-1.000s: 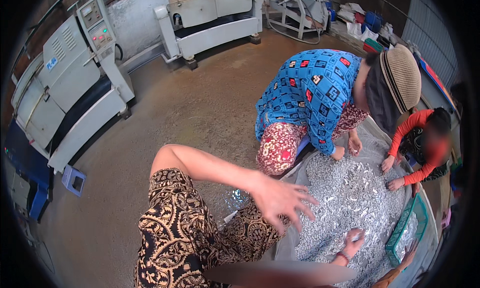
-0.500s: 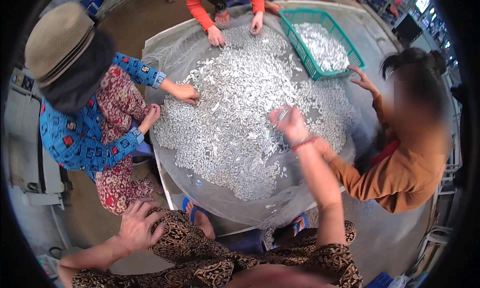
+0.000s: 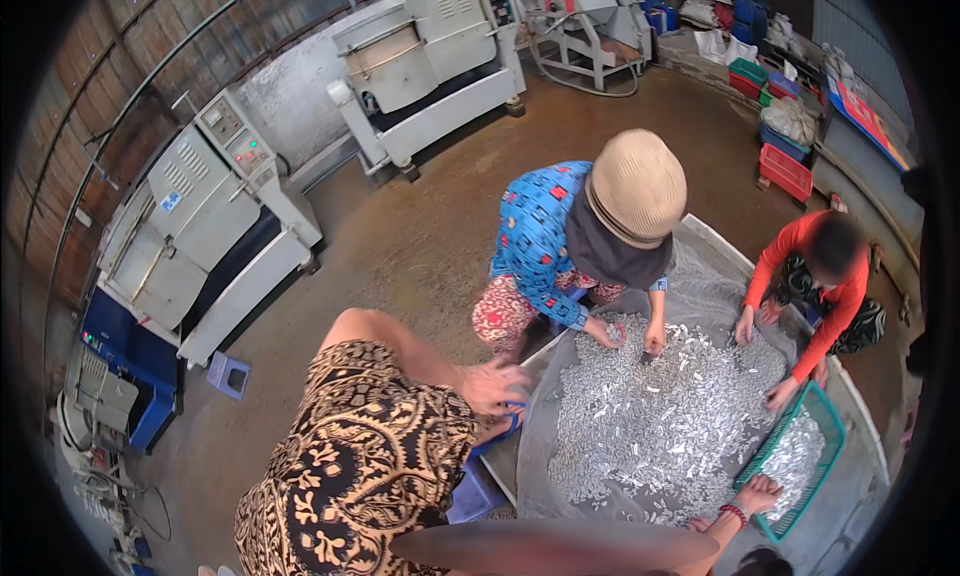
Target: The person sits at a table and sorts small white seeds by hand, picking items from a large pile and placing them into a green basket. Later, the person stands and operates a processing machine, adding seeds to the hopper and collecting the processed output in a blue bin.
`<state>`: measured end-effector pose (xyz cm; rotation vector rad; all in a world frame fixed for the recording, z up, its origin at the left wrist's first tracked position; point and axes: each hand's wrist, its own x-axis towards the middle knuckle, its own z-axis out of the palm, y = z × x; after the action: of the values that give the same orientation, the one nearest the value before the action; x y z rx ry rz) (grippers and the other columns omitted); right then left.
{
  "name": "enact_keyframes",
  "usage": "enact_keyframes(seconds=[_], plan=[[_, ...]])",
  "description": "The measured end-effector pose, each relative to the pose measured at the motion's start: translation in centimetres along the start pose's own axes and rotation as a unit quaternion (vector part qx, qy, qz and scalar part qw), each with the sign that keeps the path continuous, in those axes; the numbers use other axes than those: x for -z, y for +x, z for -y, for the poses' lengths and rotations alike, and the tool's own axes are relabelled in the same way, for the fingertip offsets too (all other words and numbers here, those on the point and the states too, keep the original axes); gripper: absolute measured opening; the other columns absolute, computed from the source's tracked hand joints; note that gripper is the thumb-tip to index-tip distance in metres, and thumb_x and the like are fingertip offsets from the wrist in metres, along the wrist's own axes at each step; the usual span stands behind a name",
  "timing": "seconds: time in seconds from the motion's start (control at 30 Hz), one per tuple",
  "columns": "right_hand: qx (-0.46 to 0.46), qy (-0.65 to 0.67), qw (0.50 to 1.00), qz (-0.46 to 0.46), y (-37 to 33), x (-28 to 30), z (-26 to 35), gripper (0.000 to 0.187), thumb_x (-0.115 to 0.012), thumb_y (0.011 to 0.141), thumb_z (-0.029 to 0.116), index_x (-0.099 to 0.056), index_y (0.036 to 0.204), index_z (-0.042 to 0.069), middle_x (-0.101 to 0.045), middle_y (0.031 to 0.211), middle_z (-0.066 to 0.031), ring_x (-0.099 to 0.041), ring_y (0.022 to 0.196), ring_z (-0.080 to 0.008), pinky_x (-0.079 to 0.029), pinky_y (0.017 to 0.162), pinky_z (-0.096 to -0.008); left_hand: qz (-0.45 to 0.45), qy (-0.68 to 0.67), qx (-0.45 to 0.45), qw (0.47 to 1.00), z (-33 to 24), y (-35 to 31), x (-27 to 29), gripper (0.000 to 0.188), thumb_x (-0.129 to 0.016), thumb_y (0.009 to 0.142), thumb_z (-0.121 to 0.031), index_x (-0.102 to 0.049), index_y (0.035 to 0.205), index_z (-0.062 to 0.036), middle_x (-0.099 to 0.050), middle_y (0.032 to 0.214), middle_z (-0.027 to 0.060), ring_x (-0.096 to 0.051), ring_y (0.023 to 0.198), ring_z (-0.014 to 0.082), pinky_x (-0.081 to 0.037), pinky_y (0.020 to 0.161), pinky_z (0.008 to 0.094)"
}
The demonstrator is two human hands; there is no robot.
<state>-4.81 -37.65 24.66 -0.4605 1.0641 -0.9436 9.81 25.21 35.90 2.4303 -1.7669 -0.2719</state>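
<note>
My right hand (image 3: 757, 494), with a red bracelet at the wrist, is over the near rim of the green basket (image 3: 770, 438). Its fingers look curled; whatever they hold is hidden. Shiny silvery pieces (image 3: 798, 454) fill the basket. To its left, a wide heap of small metal pieces (image 3: 650, 426) lies spread on pale netting (image 3: 537, 446) on a low table. Away from the heap, my left hand (image 3: 493, 387) rests by my patterned trouser leg with fingers spread, holding nothing. A blue sandal strap (image 3: 500, 434) shows just below it.
A person in a hat and blue patterned shirt (image 3: 545, 231) works at the table's left side. Another in an orange-red top (image 3: 845, 301) reaches in from the far right. Grey machines (image 3: 420, 61) line the wall; a small blue stool (image 3: 229, 376) stands on the floor.
The view has swung left, so the table now sits at the lower right. My right hand has gone from above the heap to the green basket. My left hand remains by my leg.
</note>
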Motion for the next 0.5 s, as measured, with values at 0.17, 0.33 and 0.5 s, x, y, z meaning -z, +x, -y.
enact_keyframes(seconds=[0.17,0.33,0.5], plan=[[0.021,-0.144,0.984,0.100,-17.7,-1.5,5.1,0.069,-0.040,0.085,0.049,-0.024,0.139,0.009,-0.019,0.145,-0.0116,-0.012,0.135,-0.0287,-0.013,0.108,-0.0361,0.025,-0.176,0.407,0.896,-2.5,-17.6,8.0,0.032,-0.041,0.089,-0.024,-0.046,0.116,-0.0088,-0.032,0.128,0.0182,-0.038,0.109,0.0359,-0.036,0.093,0.0487],[-0.077,-0.338,0.931,0.119,-35.5,-8.3,-4.4,0.069,-0.040,0.085,0.050,-0.025,0.138,0.008,-0.024,0.140,-0.0117,-0.020,0.127,-0.0268,-0.018,0.103,-0.0356,0.115,-0.223,0.638,0.728,0.4,-33.3,12.7,0.037,-0.043,0.088,-0.028,-0.043,0.121,-0.0112,-0.038,0.127,0.0175,-0.042,0.109,0.0358,-0.037,0.093,0.0476],[-0.121,-0.538,0.784,0.284,-53.2,-22.9,-21.8,0.068,-0.042,0.085,0.048,-0.027,0.137,0.007,-0.032,0.134,-0.0119,-0.029,0.117,-0.0261,-0.025,0.098,-0.0357,0.246,-0.227,0.622,0.708,13.7,-46.7,14.0,0.043,-0.046,0.088,-0.031,-0.040,0.126,-0.0137,-0.044,0.125,0.0167,-0.047,0.109,0.0356,-0.038,0.094,0.0465]])
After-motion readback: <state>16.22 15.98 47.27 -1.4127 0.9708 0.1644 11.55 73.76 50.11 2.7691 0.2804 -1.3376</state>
